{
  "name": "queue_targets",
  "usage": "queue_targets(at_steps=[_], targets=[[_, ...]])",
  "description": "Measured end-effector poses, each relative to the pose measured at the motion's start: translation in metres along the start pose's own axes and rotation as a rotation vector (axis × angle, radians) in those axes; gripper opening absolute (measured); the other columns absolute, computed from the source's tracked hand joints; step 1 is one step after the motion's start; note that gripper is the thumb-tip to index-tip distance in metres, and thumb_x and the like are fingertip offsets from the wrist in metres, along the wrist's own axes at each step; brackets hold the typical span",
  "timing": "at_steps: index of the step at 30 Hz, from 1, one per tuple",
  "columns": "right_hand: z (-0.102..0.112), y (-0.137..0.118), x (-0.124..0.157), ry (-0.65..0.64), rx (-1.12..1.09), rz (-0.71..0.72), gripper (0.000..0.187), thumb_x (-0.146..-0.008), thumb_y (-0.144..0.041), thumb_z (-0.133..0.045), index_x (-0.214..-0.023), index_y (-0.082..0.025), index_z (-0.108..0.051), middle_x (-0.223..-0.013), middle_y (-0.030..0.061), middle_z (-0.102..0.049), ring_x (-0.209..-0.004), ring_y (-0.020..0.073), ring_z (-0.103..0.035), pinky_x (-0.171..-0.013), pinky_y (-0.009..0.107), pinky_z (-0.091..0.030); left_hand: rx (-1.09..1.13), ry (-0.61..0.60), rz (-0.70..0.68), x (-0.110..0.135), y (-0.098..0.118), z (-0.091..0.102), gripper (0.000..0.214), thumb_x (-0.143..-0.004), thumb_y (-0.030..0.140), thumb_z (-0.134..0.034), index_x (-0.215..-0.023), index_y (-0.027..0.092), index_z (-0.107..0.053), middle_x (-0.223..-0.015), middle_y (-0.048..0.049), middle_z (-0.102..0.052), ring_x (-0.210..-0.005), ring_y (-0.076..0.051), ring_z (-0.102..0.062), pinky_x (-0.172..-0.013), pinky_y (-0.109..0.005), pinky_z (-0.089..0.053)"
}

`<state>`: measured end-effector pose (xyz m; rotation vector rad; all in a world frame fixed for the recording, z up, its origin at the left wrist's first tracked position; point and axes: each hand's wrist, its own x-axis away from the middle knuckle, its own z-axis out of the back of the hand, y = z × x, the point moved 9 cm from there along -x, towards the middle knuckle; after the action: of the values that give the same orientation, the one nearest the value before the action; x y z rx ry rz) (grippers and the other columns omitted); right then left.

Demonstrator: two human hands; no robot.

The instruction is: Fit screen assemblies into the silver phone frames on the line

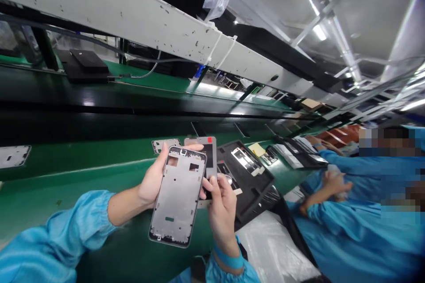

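Note:
A grey metal phone frame [175,199] with a black rim and small cut-outs is tilted up in front of me. My left hand [154,181] grips it from behind along its left side, thumb near the top edge. At the frame's right edge, my right hand [224,205] has its thumb and fingers pinched together. Whether they hold the frame's edge or some small piece cannot be made out. Behind the frame is a grey-bordered phone panel [213,154] with a red tab at its corner, partly hidden by the frame and my fingers.
Another phone frame [157,145] lies behind, and one more frame [13,156] at far left. A black tray [254,185] holds phone panels on the right, beside a yellow paper pad [256,149]. White plastic wrapping [275,247] is nearer. A co-worker's blue sleeve [338,212] is at right.

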<state>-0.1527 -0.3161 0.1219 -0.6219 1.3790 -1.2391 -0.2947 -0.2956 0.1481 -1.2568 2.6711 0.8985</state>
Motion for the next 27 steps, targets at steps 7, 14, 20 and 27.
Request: queue_targets(at_steps=[7, 14, 20, 27], targets=[[0.003, -0.034, -0.010, 0.013, 0.040, 0.156, 0.043, -0.111, -0.050, -0.057, -0.147, -0.027, -0.062, -0.147, 0.0137, -0.070, -0.136, 0.0317, -0.069, -0.110, 0.054, -0.059, -0.486, 0.051, -0.137, -0.002, -0.006, 0.013, 0.086, -0.104, 0.080, -0.043, -0.161, 0.017, -0.054, -0.108, -0.0162, -0.080, -0.092, -0.027, -0.076, -0.087, -0.040, -0.060], [-0.003, -0.040, -0.014, 0.104, -0.190, 0.102, 0.041, -0.110, -0.052, -0.060, -0.141, -0.025, -0.062, -0.155, 0.0160, -0.066, -0.146, 0.0311, -0.064, -0.125, 0.061, -0.049, -1.069, -0.109, -0.475, 0.008, -0.003, -0.001, 0.069, -0.113, 0.064, -0.037, -0.170, 0.026, -0.044, -0.171, -0.0225, -0.042, -0.115, -0.029, -0.072, -0.101, -0.047, -0.062], [-0.003, -0.046, -0.016, 0.181, -0.246, 0.127, 0.035, -0.106, -0.051, -0.069, -0.128, -0.024, -0.068, -0.142, 0.0148, -0.075, -0.135, 0.0300, -0.072, -0.116, 0.057, -0.058, -1.202, -0.168, -0.548, 0.011, -0.006, -0.001, 0.070, -0.113, 0.062, -0.040, -0.176, 0.034, -0.030, -0.179, -0.0167, -0.031, -0.158, -0.042, -0.044, -0.119, -0.056, -0.055], [0.003, -0.054, -0.028, 0.174, -0.194, 0.166, 0.024, -0.103, -0.046, -0.074, -0.099, -0.023, -0.069, -0.108, 0.0069, -0.078, -0.105, 0.0232, -0.078, -0.099, 0.043, -0.063, -1.421, -0.300, -0.612, 0.014, -0.011, -0.011, 0.083, -0.111, 0.061, -0.045, -0.180, 0.027, -0.014, -0.182, -0.0217, -0.019, -0.168, -0.041, -0.027, -0.135, -0.059, -0.034]])
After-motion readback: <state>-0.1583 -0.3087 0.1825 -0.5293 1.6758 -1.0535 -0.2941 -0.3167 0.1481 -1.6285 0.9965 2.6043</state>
